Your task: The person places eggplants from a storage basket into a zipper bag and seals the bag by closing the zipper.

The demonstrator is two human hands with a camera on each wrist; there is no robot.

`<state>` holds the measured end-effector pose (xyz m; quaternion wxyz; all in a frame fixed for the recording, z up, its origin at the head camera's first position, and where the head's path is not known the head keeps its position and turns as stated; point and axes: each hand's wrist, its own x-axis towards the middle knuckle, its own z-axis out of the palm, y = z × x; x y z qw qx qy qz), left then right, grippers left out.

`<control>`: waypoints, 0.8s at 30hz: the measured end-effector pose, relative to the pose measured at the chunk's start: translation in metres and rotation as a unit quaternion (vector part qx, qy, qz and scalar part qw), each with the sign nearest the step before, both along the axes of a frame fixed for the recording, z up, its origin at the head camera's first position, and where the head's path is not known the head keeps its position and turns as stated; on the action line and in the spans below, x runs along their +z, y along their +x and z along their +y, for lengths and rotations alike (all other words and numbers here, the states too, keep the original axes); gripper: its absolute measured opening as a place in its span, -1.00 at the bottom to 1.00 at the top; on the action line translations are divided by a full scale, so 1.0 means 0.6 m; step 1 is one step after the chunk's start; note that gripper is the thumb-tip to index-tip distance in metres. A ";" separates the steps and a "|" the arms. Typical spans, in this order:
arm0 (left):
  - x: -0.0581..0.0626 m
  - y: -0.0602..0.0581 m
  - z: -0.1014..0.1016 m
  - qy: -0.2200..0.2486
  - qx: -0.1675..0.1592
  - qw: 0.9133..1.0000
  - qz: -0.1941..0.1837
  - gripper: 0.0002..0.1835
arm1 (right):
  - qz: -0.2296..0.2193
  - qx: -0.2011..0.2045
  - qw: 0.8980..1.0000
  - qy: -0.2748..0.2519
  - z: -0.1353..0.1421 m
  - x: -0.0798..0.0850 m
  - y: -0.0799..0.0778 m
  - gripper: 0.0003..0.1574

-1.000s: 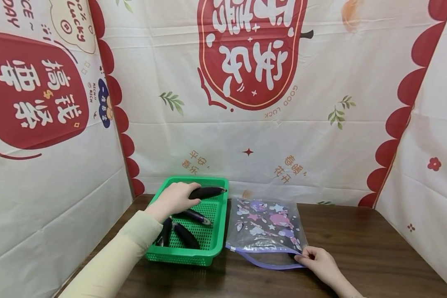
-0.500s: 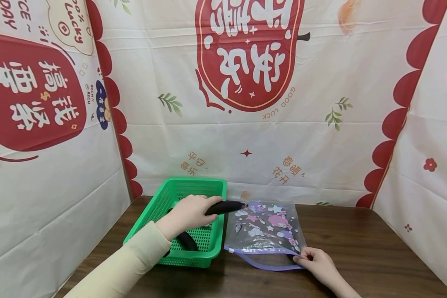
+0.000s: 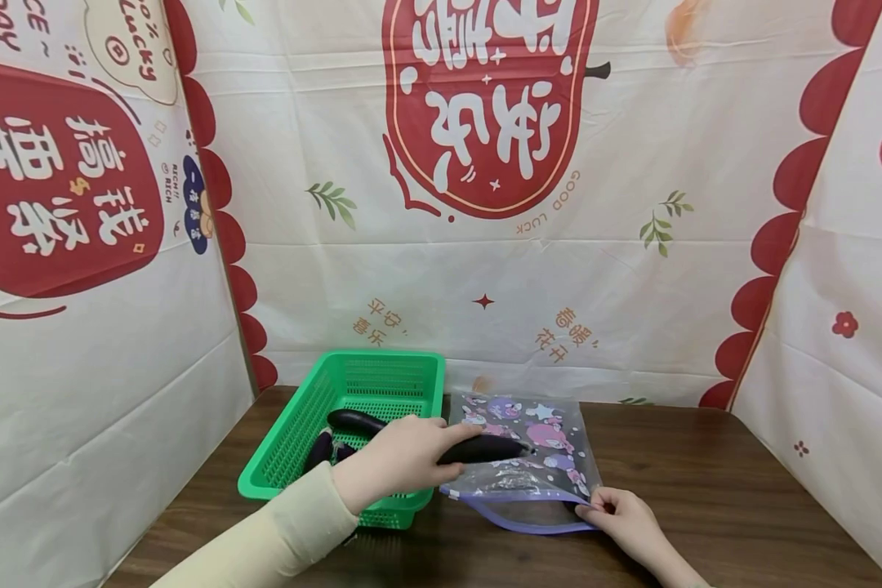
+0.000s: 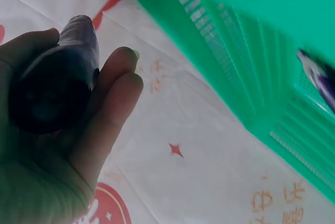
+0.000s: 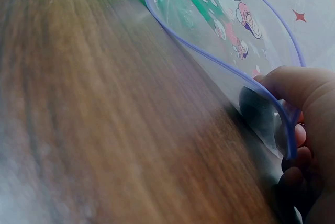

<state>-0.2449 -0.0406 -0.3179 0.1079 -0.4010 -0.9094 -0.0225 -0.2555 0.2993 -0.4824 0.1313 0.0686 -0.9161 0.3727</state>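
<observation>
My left hand (image 3: 404,461) grips a dark purple eggplant (image 3: 485,448) over the printed clear zip bag (image 3: 559,461), its far end pointing right. In the left wrist view the eggplant (image 4: 57,77) lies between thumb and fingers. My right hand (image 3: 625,516) pinches the right corner of the bag's purple zip edge (image 3: 510,521), and the mouth gapes. Through the plastic in the right wrist view, a dark rounded thing (image 5: 256,108) shows beside the right fingers; most of it is hidden. Several eggplants (image 3: 356,420) lie in the green basket (image 3: 389,376), partly covered by the left arm.
The basket stands left of the bag on a brown wooden table (image 3: 676,457). Printed white cloth (image 3: 412,278) walls off the back and both sides. A white slider (image 3: 450,492) sits at the zip's left end.
My left hand has lifted the eggplant out of the basket and carried it right and toward me, over the bag. The right hand keeps its hold on the bag's edge. The basket has tilted or shifted slightly.
</observation>
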 end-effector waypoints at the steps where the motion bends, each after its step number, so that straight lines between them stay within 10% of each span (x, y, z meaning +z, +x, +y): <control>1: -0.002 0.003 0.004 -0.002 -0.005 1.000 -0.002 -0.46 | 0.003 0.001 1.000 0.000 0.000 0.000 0.001 -0.52; 24: -0.080 0.048 0.067 -0.027 -0.066 0.995 0.068 -0.46 | 0.019 0.006 1.000 -0.004 -0.001 -0.002 0.001 -0.53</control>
